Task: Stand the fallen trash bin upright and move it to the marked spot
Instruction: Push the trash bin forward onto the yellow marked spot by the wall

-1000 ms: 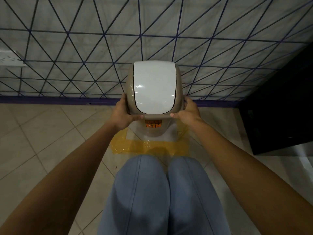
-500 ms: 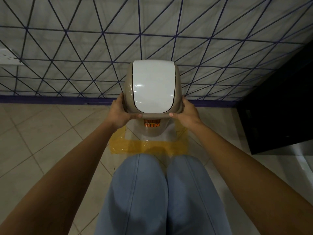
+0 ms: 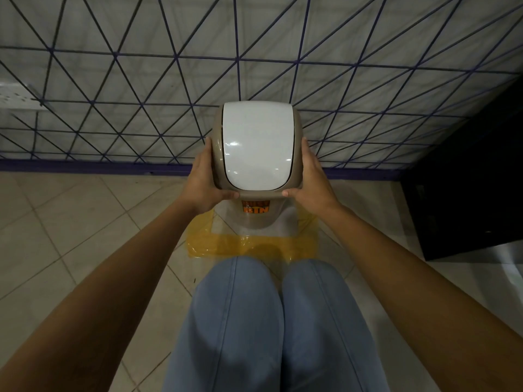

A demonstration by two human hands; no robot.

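A beige trash bin (image 3: 256,219) with a white swing lid and an orange label stands upright inside a square of yellow tape (image 3: 252,246) on the tiled floor. My left hand (image 3: 203,182) grips the left side of the lid housing. My right hand (image 3: 311,179) grips its right side. Both thumbs rest on the front lip. The bin's base and the far side of the tape square are hidden behind the bin body.
A wall (image 3: 113,80) of white tiles with dark blue diagonal lines rises right behind the bin. A black cabinet (image 3: 467,193) stands at the right. My knees in blue jeans (image 3: 268,321) are just in front of the tape.
The bin and both hands stay almost where they were; my fingers have slid slightly higher along the lid's sides. The view has shifted a little.
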